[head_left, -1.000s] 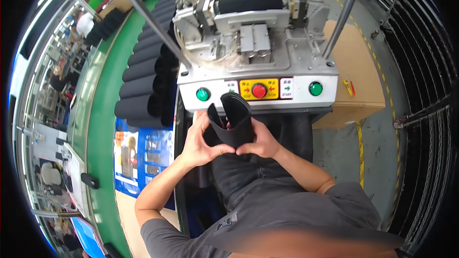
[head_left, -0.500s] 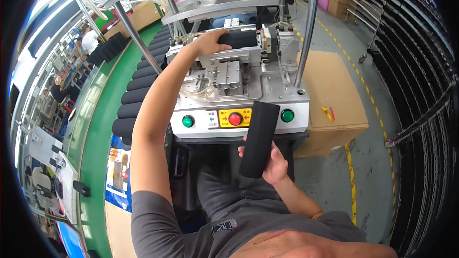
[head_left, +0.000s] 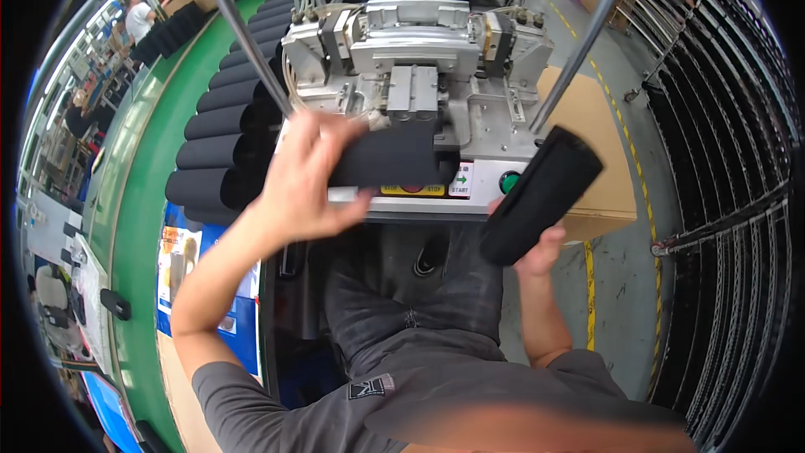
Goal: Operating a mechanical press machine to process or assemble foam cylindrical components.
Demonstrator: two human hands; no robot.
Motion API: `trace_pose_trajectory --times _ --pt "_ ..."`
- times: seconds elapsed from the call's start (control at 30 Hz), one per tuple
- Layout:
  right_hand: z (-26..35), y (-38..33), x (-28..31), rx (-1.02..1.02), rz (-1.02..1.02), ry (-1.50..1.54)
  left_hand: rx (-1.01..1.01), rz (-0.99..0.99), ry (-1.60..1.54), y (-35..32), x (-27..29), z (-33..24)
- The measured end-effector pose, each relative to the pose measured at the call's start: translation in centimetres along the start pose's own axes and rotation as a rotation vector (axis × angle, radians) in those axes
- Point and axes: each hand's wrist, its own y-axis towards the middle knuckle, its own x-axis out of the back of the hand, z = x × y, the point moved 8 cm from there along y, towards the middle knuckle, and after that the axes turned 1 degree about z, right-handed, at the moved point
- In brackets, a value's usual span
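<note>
My left hand [head_left: 306, 180] grips one end of a black tube-shaped casing [head_left: 387, 156], slightly blurred by motion, in front of the metal machine [head_left: 503, 122]. A second black casing [head_left: 545, 193], hollow at its upper end, leans at a slant in my right hand [head_left: 541, 253]. That hand is at the right, by the machine's front panel and near its green button [head_left: 510, 182]. Beyond the left hand, the machine's silver cradle [head_left: 417, 52] shows bare metal between two side clamps.
A row of black casings [head_left: 214, 151] runs along the machine's left side. At the right stand a cardboard box [head_left: 599, 143] and a tall black rack [head_left: 738, 201]. Slanting metal posts [head_left: 243, 29] rise on both sides of the machine. A person sits behind it.
My left hand has lifted the casing out of the cradle and brought it nearer. My right hand has moved right and tilted its casing further. The view has also shifted.
</note>
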Motion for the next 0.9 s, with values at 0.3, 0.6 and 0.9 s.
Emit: trace_pose_trajectory --times 0.3,0.6,0.9 --pt "5.5 19.8 -17.4 0.601 0.450 -1.721 0.069 0.770 -0.276 -17.4 -10.2 -0.7" --pt "-3.6 34.4 -16.6 0.285 0.775 -2.113 0.182 0.750 -0.343 -19.1 -10.8 2.7" --pt "-7.3 36.9 -12.6 -0.025 0.789 -2.087 0.182 0.722 -0.361 -19.4 -10.7 2.9"
